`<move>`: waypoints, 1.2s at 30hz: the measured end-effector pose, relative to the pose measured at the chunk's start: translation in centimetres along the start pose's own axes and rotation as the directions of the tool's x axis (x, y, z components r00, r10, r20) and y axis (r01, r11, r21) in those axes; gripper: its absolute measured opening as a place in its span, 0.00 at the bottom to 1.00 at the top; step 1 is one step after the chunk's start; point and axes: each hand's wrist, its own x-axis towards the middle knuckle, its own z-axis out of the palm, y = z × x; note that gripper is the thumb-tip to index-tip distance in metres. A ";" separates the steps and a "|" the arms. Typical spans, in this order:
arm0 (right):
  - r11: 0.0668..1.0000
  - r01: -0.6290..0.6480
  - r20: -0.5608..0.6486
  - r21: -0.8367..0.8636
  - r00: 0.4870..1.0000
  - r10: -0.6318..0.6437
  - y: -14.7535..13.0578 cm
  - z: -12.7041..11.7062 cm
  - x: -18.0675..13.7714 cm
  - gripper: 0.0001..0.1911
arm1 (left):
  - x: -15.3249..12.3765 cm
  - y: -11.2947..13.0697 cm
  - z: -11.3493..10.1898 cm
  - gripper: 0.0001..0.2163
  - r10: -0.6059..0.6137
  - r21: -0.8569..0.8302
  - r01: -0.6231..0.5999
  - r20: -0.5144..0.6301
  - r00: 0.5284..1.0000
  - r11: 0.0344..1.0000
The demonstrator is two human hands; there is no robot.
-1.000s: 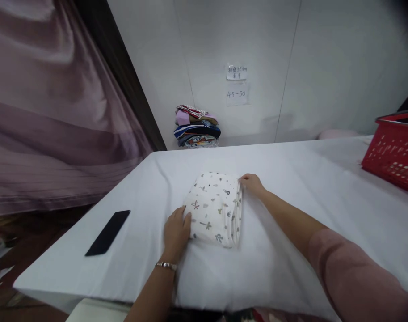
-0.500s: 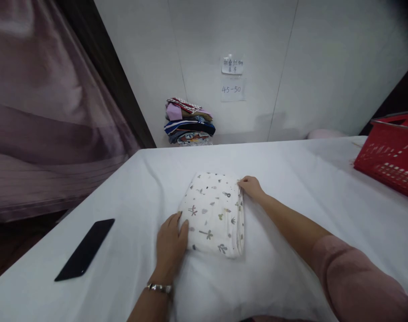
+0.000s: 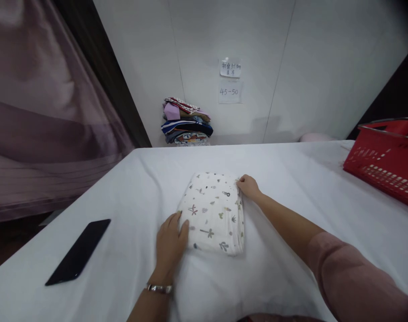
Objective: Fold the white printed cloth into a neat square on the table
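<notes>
A folded white cloth (image 3: pixel 208 212) printed with small palm trees and leaves lies flat in the middle of the table, its stacked layers showing along the right edge. My left hand (image 3: pixel 172 237) rests against the cloth's left edge, fingers apart, with a metal band on the wrist. At the far right corner, my right hand (image 3: pixel 249 185) has its fingers closed on the cloth's edge in a pinch.
A white-covered table (image 3: pixel 140 286) holds a dark flat slab (image 3: pixel 79 251) at left and a red plastic basket (image 3: pixel 388 156) at right. Behind its far edge rises a pile of folded fabrics (image 3: pixel 187 123). A pinkish curtain (image 3: pixel 49 112) hangs at left; paper signs (image 3: pixel 230 91) are on the wall.
The view has turned slightly right, so the basket shows more fully and the dark slab sits further left in the picture. Both hands stay almost in place at the cloth.
</notes>
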 end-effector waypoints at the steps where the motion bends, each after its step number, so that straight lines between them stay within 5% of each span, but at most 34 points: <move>1: 1.000 0.004 0.002 -0.001 1.000 -0.004 -0.1 0.0 -0.1 0.05 | 0.0 0.0 0.0 0.20 0.001 0.000 -0.001 0.001 1.000 1.000; 9: 0.996 0.074 -0.010 0.040 0.997 -0.074 -0.9 -1.0 1.8 0.06 | 0.0 -0.2 0.2 0.20 0.012 0.007 -0.012 -0.003 1.000 1.000; 16: 0.995 -0.026 0.065 0.095 0.998 0.020 -0.6 -1.0 3.9 0.06 | -0.1 0.1 0.0 0.19 -0.016 0.006 0.016 0.004 1.000 1.000; 31: 0.938 -0.179 0.148 0.296 0.979 0.140 0.6 -2.1 2.6 0.09 | -0.2 0.7 -0.5 0.18 -0.049 0.001 0.049 -0.037 0.998 0.999; 36: 0.886 -0.191 0.212 0.423 0.971 0.109 1.4 -3.0 -1.6 0.07 | -1.0 2.3 -1.4 0.16 0.162 -0.055 -0.166 -0.070 0.984 0.985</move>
